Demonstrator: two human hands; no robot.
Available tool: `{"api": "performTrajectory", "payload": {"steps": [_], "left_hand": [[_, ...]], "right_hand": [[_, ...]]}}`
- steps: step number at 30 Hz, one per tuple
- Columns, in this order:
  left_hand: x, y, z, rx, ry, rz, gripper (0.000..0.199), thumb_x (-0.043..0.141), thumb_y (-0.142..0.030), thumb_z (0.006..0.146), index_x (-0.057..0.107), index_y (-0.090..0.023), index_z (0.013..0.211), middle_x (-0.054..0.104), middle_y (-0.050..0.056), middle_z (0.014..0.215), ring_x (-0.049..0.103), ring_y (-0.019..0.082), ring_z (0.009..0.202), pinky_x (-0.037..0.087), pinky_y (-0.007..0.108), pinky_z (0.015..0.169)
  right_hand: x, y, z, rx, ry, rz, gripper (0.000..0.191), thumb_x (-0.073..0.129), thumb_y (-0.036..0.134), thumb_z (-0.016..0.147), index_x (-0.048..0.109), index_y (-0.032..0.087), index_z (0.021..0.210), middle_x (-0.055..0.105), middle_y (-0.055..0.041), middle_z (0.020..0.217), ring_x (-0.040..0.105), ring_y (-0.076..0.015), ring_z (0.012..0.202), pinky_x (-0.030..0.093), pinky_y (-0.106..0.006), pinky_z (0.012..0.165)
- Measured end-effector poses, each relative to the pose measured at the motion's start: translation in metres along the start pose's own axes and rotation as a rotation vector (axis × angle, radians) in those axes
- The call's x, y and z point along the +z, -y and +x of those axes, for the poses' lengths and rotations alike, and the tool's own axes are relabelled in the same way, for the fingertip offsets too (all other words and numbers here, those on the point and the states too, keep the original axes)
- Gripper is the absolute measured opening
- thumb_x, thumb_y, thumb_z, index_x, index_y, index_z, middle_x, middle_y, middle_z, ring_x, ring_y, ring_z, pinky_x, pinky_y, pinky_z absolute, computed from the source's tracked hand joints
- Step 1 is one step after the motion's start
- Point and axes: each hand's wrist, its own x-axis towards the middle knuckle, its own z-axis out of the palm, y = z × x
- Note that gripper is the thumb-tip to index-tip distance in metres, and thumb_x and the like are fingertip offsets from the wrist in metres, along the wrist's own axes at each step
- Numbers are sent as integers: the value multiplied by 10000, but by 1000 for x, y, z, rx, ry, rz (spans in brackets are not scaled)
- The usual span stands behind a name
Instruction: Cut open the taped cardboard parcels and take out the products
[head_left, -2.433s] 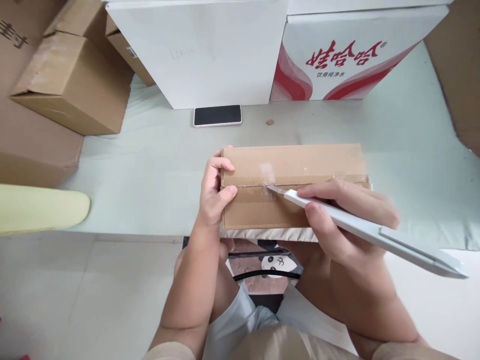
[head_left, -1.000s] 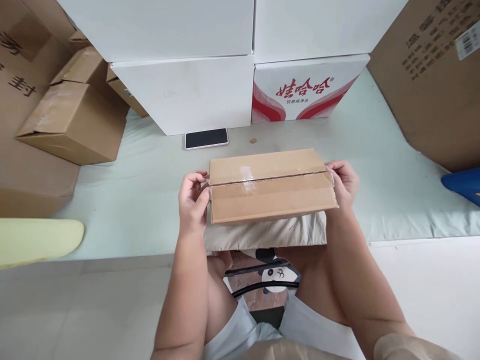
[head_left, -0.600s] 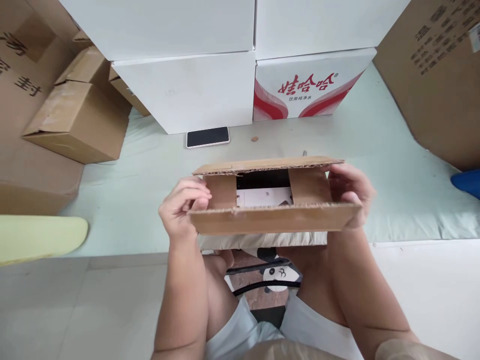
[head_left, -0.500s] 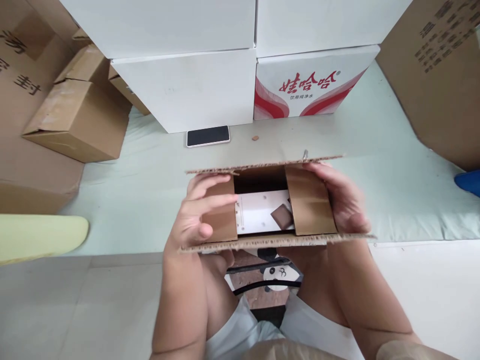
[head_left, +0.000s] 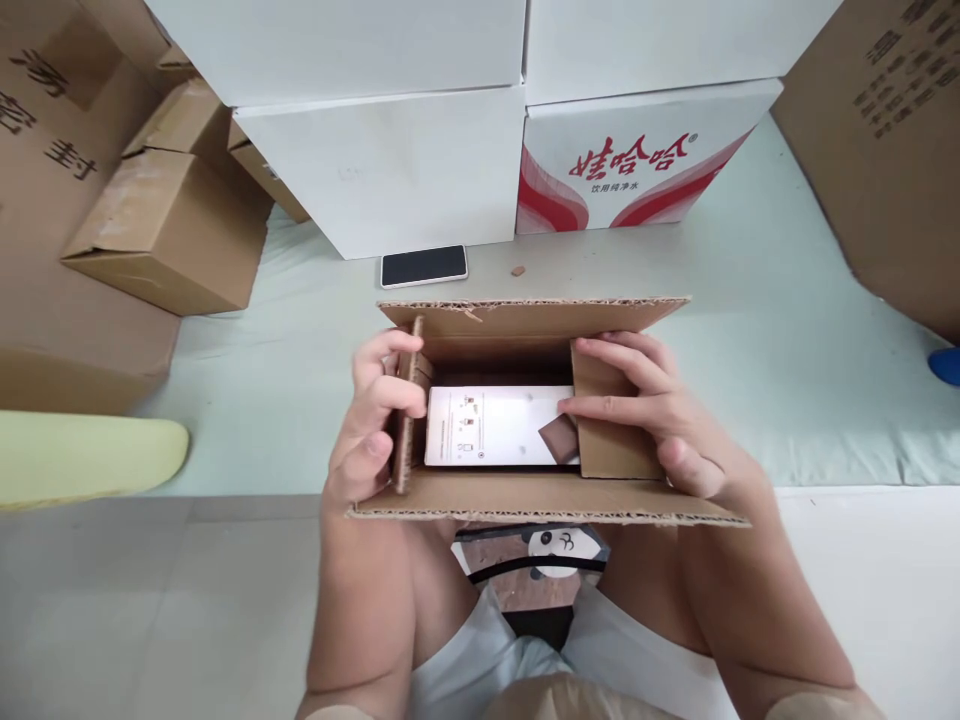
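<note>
An opened cardboard box [head_left: 480,492] is at the surface's near edge, its long flaps spread front and back. Inside lies a white package [head_left: 502,425] with small print and a brown square on it. My left hand [head_left: 375,415] grips the left end flap, which stands upright, fingers hooked over its edge. My right hand [head_left: 656,415] lies with fingers spread on the right end flap [head_left: 611,440], which is folded inward over part of the package. One of its fingertips reaches the flap's inner edge beside the package.
Behind the box lie a phone [head_left: 424,267] and a small brown scrap [head_left: 517,271]. White cartons [head_left: 405,170] are stacked at the back. Brown boxes [head_left: 180,230] stand left, a large carton [head_left: 885,190] right. A yellow-green object [head_left: 90,455] juts in at left.
The left end flap has swung up from lying inward, uncovering more of the package. The long flaps have opened wider. My right hand has moved from the box's side onto the right flap.
</note>
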Motion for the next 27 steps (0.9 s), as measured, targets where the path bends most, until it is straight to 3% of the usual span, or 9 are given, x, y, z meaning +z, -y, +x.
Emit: {"api": "performTrajectory", "payload": {"steps": [4,8,11,15,18,20,22,24,27], "left_hand": [[3,-1,2,101,-5,-75,377,643,-661,866,657,-288,813,570,82,1243,584,336,1205,574,517,967],[1,-7,0,69,-2,-25,506,700,-752,805,613,-254,786,547,95,1263,562,351,1264,550,527,1026],[-5,-12,-5,51,46,-4,527,713,-765,798,601,-250,812,533,105,1277,550,358,1296,516,534,1088],[-9,-19,-11,80,139,36,359,656,-619,898,598,-265,925,497,113,1391,557,329,1296,500,525,1127],[-9,-24,-14,46,171,52,269,625,-527,917,575,-265,950,463,116,1470,552,316,1323,482,513,1158],[-9,-26,-15,39,174,55,234,637,-486,901,571,-267,949,460,114,1482,528,320,1363,452,513,1193],[-9,-26,-15,42,165,59,208,660,-444,883,572,-266,942,467,113,1477,518,320,1373,431,515,1215],[-9,-26,-15,35,169,68,193,676,-410,870,570,-262,933,472,116,1474,522,318,1364,433,511,1216],[-9,-28,-15,6,191,92,182,677,-393,866,572,-258,929,468,117,1493,526,306,1360,442,497,1212]], "right_hand": [[-1,8,-1,-19,-68,-27,531,365,625,1023,787,332,1158,606,-29,1519,541,-371,1383,402,-642,1206],[-15,14,-10,3,-308,-106,306,500,499,1004,696,277,930,658,-57,1417,588,-353,1290,459,-579,1114],[-38,25,-16,0,-312,-262,198,569,336,984,632,264,811,741,-78,1217,640,-346,1190,469,-539,1025],[-70,58,-7,73,-43,-648,161,596,330,983,679,279,856,778,-86,1106,687,-385,1071,492,-554,883],[-77,93,13,244,297,-985,390,432,464,1051,730,274,887,780,-88,986,704,-358,825,463,-474,648],[-68,113,32,273,418,-1074,472,373,516,1057,753,282,904,769,-69,888,645,-278,619,363,-381,517],[-48,126,55,244,484,-1049,406,438,516,1037,768,284,998,778,-59,913,638,-237,589,331,-342,487],[-24,130,79,223,586,-963,332,552,480,993,754,262,1141,791,-72,1055,708,-243,722,395,-331,528],[10,124,109,238,815,-836,504,701,466,893,686,218,1331,759,-108,1255,743,-298,1037,514,-341,683]]}}
